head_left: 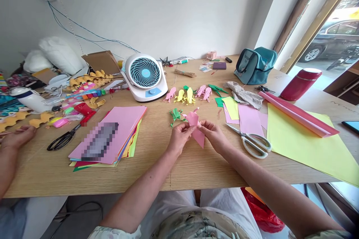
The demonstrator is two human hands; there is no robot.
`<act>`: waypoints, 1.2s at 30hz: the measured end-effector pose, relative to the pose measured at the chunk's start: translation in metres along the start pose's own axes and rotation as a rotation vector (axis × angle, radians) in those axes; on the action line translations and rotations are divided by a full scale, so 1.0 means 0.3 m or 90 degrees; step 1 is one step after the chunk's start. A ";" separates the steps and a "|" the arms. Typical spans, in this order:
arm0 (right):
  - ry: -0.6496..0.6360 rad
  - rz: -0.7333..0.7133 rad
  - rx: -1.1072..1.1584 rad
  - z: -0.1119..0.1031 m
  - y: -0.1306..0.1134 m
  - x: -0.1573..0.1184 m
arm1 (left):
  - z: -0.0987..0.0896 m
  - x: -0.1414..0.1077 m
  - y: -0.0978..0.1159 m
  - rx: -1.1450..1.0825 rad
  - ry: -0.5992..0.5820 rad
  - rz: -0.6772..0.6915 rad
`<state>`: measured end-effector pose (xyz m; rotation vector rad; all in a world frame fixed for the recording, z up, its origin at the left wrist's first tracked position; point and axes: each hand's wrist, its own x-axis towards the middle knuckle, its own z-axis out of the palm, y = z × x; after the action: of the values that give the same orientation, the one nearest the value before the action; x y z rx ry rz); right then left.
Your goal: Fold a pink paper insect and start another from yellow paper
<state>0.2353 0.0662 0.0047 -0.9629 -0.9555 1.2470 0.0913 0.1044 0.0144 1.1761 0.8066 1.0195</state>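
Note:
Between my two hands is a pink folded paper point(199, 138), partly shaped, with a pointed lower end and small points at the top. My left hand point(181, 134) pinches its left side, thumb and fingers together. On the other edge, my right hand point(211, 131) grips it the same way. Just behind my left hand lies a green origami frog point(175, 115). Farther back stand yellow origami figures point(189, 96), with pink origami figures point(170, 94) on either side and a dark green one point(217, 89) to their right.
Scissors point(254, 143) lie right of my hands beside pink paper sheets point(250, 118) and a large yellow sheet point(305, 145). Left are a stack of coloured paper point(127, 119), a white fan point(144, 76) and black-handled scissors point(63, 140). Another person's hand point(19, 137) rests at far left.

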 end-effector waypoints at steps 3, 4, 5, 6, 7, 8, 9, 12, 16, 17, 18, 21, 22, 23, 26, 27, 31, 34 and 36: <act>-0.024 0.013 0.032 -0.006 0.007 0.000 | 0.000 0.002 0.002 0.016 0.027 0.012; -0.029 0.016 0.038 -0.006 0.005 0.000 | 0.001 0.002 0.002 0.021 0.033 0.024; -0.031 0.019 0.044 -0.004 0.002 -0.001 | 0.002 0.001 0.003 0.024 0.037 0.036; -0.029 0.021 0.050 0.000 -0.002 -0.002 | 0.004 0.000 0.004 0.026 0.042 0.050; -0.026 0.025 0.056 0.004 -0.007 -0.004 | 0.005 -0.001 0.005 0.026 0.048 0.064; -0.020 0.029 0.062 0.010 -0.011 -0.005 | 0.006 -0.003 0.006 0.027 0.056 0.076; -0.011 0.030 0.068 0.015 -0.015 -0.007 | 0.008 -0.004 0.008 0.028 0.062 0.085; 0.011 0.027 0.082 0.027 -0.016 -0.011 | 0.008 -0.009 0.011 0.018 0.060 0.081; 0.012 0.030 0.106 0.030 -0.009 -0.011 | 0.003 -0.013 0.012 -0.003 0.036 0.025; 0.012 0.030 0.112 0.030 -0.009 -0.011 | 0.001 -0.014 0.012 -0.003 0.032 0.015; 0.011 0.030 0.117 0.029 -0.009 -0.011 | 0.000 -0.014 0.012 -0.001 0.029 0.009; -0.001 0.031 0.112 0.025 -0.010 -0.012 | -0.003 -0.012 0.013 0.004 0.020 0.023; -0.009 0.033 0.106 0.024 -0.009 -0.012 | -0.004 -0.011 0.013 0.006 0.021 0.035; -0.017 0.035 0.099 0.023 -0.008 -0.011 | -0.005 -0.009 0.012 0.009 0.026 0.051; -0.015 0.021 0.074 0.020 -0.003 -0.008 | -0.007 -0.004 0.008 0.044 0.056 0.103; -0.008 0.011 0.065 0.019 -0.002 -0.007 | -0.008 -0.003 0.007 0.067 0.064 0.120; -0.002 -0.008 0.029 0.017 -0.005 -0.004 | -0.008 -0.006 0.010 0.153 0.062 0.168; -0.009 0.000 0.020 0.020 -0.012 -0.007 | -0.009 -0.012 0.016 0.157 0.050 0.165; -0.006 0.010 0.031 0.024 -0.015 -0.010 | -0.009 -0.015 0.018 0.143 0.041 0.147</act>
<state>0.2297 0.0633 0.0110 -0.9291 -0.9229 1.2837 0.0861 0.1017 0.0190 1.4595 0.8662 1.1836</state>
